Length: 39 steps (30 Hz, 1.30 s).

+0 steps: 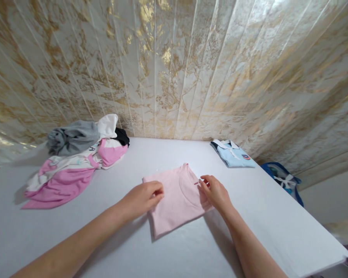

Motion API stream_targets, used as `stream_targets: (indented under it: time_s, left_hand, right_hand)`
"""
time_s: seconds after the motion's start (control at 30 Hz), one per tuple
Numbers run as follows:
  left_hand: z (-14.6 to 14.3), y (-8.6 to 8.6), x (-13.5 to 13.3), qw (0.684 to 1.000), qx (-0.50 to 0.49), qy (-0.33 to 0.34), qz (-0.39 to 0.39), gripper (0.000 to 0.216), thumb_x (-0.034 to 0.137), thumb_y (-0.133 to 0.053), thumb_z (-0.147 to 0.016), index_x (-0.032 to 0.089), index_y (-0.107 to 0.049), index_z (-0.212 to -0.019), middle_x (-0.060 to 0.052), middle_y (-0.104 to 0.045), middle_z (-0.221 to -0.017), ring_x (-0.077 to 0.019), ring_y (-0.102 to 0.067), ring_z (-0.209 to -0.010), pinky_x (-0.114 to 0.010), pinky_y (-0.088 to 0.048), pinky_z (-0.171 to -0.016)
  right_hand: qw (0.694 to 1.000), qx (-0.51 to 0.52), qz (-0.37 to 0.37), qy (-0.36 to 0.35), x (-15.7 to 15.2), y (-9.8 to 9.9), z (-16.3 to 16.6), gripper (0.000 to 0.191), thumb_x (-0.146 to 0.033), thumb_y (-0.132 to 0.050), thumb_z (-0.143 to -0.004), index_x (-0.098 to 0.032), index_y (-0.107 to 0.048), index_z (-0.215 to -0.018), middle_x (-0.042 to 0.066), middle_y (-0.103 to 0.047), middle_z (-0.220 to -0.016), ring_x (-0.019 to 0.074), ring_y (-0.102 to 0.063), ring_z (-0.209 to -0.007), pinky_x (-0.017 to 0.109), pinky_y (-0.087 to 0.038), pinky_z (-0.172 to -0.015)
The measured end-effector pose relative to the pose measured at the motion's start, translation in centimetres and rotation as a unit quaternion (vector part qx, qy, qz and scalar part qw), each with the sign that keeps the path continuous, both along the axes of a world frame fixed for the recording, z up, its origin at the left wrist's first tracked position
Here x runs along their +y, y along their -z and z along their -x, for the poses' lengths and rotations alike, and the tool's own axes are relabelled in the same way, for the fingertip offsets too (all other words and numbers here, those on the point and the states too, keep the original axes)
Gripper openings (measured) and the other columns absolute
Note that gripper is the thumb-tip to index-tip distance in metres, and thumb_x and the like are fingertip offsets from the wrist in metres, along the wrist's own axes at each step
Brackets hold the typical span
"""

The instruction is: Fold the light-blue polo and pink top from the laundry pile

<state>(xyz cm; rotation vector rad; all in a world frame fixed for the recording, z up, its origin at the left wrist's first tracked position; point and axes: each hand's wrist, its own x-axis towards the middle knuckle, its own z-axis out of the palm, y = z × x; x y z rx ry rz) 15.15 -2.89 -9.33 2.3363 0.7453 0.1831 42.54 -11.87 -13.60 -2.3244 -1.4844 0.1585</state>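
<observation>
A pale pink T-shirt (174, 200), folded into a rough rectangle, lies on the white table with its round collar toward the right. My left hand (147, 196) is over the shirt's left side, its fingers loosely curled and a gap between thumb and forefinger. At the collar, my right hand (216, 193) rests by the neckline with its fingers slightly apart and the fingertips near a small label. Part of the shirt's right edge is hidden beneath this hand. Neither hand shows a clear grip on the cloth.
Loose clothes lie at the left: a grey garment (75, 137), a pink and white garment (66, 181) and a black piece (122, 136). A folded light blue collared shirt (233, 156) sits at the back right. Beyond the table (266, 216) edge is a blue bag (282, 179). A gold-patterned curtain (168, 77) hangs behind.
</observation>
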Motion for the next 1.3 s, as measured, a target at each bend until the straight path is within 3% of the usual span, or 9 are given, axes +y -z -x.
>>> stream_targets:
  time_s: [0.13, 0.27, 0.43, 0.53, 0.63, 0.77, 0.9, 1.07, 1.3]
  left_hand:
    - [-1.3, 3.9, 3.0, 0.983, -0.017, -0.024, -0.178, 0.035, 0.033, -0.046, -0.091, 0.023, -0.059, -0.122, -0.008, -0.055, -0.136, -0.0238, -0.047, -0.125, -0.041, -0.032, -0.107]
    - [-1.7, 6.3, 3.5, 0.972, 0.037, -0.056, -0.226, 0.039, 0.036, -0.045, -0.093, 0.028, -0.054, -0.131, -0.006, -0.048, -0.144, -0.0243, -0.043, -0.131, -0.046, -0.030, -0.109]
    - [-1.6, 4.6, 1.4, 0.963, 0.065, -0.100, -0.240, 0.031, 0.034, -0.047, -0.093, 0.027, -0.062, -0.119, -0.006, -0.059, -0.128, -0.0241, -0.053, -0.116, -0.041, -0.043, -0.097]
    - [-1.8, 3.0, -0.6, 0.960, 0.100, -0.122, -0.231, 0.025, 0.030, -0.046, -0.094, 0.022, -0.068, -0.102, -0.008, -0.061, -0.116, -0.0229, -0.059, -0.103, -0.038, -0.049, -0.086]
    - [-2.2, 3.0, -2.1, 0.952, 0.091, -0.122, -0.266, 0.024, 0.027, -0.047, -0.093, 0.020, -0.068, -0.102, -0.009, -0.059, -0.125, -0.0254, -0.055, -0.115, -0.042, -0.045, -0.095]
    - [-2.5, 5.5, -2.5, 0.960, 0.059, -0.068, -0.266, 0.045, 0.036, -0.045, -0.094, 0.020, -0.049, -0.136, -0.009, -0.042, -0.149, -0.0248, -0.036, -0.137, -0.044, -0.027, -0.114]
    - [-2.7, 7.3, -2.4, 0.968, 0.084, -0.059, -0.230, 0.060, 0.047, -0.039, -0.094, 0.016, -0.037, -0.145, -0.010, -0.030, -0.155, -0.0256, -0.025, -0.144, -0.046, -0.020, -0.118]
    - [-2.7, 6.6, -2.7, 0.971, 0.101, -0.066, -0.208, 0.066, 0.050, -0.039, -0.093, 0.013, -0.032, -0.147, -0.012, -0.022, -0.157, -0.0258, -0.020, -0.145, -0.045, -0.018, -0.118]
    - [-2.6, 6.5, -3.1, 0.969, 0.101, -0.071, -0.216, 0.065, 0.050, -0.041, -0.092, 0.014, -0.035, -0.146, -0.012, -0.024, -0.157, -0.0261, -0.022, -0.145, -0.045, -0.019, -0.117]
  right_hand:
    - [0.998, 0.030, 0.046, -0.001, -0.4, -0.6, 0.4, 0.021, -0.039, -0.049, -0.089, -0.023, -0.063, -0.092, 0.002, -0.064, -0.087, 0.0155, -0.058, -0.076, 0.025, -0.034, -0.062]
    - [0.994, 0.032, 0.101, -0.024, -1.1, -1.4, 0.6, 0.018, -0.039, -0.056, -0.083, -0.023, -0.058, -0.091, 0.000, -0.064, -0.084, 0.0145, -0.055, -0.069, 0.025, -0.027, -0.057]
    - [0.992, -0.008, 0.117, -0.054, -1.0, -1.0, 0.0, 0.005, -0.026, -0.055, -0.084, -0.022, -0.055, -0.081, 0.000, -0.063, -0.079, 0.0144, -0.055, -0.069, 0.025, -0.028, -0.059]
    - [0.994, -0.103, 0.018, -0.023, -0.5, -0.3, -0.5, 0.010, -0.022, -0.051, -0.088, -0.022, -0.060, -0.093, 0.005, -0.064, -0.093, 0.0194, -0.057, -0.085, 0.028, -0.035, -0.069]
    - [0.985, -0.153, -0.074, -0.012, -0.1, 0.0, 0.2, 0.027, -0.019, -0.049, -0.089, -0.020, -0.059, -0.114, 0.011, -0.061, -0.112, 0.0245, -0.056, -0.100, 0.036, -0.040, -0.084]
    - [0.972, -0.105, -0.098, -0.188, 0.6, 0.0, 3.5, 0.036, -0.015, -0.042, -0.091, -0.020, -0.057, -0.124, 0.011, -0.059, -0.125, 0.0226, -0.054, -0.113, 0.038, -0.039, -0.098]
    - [0.946, -0.074, -0.032, -0.314, 2.7, 0.6, 6.5, 0.043, -0.018, -0.038, -0.094, -0.023, -0.051, -0.135, 0.007, -0.052, -0.140, 0.0209, -0.044, -0.129, 0.039, -0.035, -0.105]
    - [0.965, -0.094, 0.010, -0.246, 6.9, 1.7, 5.8, 0.049, -0.031, -0.041, -0.096, -0.024, -0.040, -0.144, 0.005, -0.036, -0.152, 0.0234, -0.030, -0.140, 0.046, -0.021, -0.113]
    - [0.979, -0.086, -0.038, -0.180, 8.6, 2.6, 5.4, 0.051, -0.033, -0.042, -0.096, -0.020, -0.037, -0.145, 0.010, -0.038, -0.151, 0.0237, -0.032, -0.138, 0.045, -0.024, -0.112]
